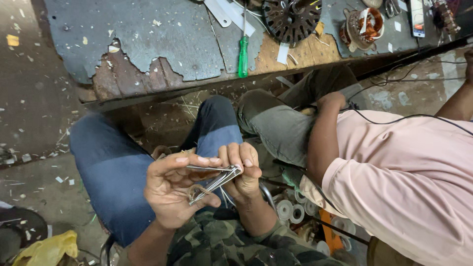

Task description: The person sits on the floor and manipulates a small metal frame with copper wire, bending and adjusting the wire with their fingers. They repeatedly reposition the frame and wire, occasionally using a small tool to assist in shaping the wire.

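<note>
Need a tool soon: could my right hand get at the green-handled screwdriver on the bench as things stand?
Probably not right away: the right hand and left hand both pinch the metal strips. The screwdriver lies uncovered at the bench edge, beyond the knees.

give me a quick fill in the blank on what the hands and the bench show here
1. Both hands, the left hand and the right hand, grip one bundle of thin ____ strips.
2. The screwdriver on the worn workbench has a ____ handle.
3. The person seated alongside wears a ____ shirt.
4. The crumpled plastic bag on the floor is ____.

Missing words: metal; green; pink; yellow
</note>
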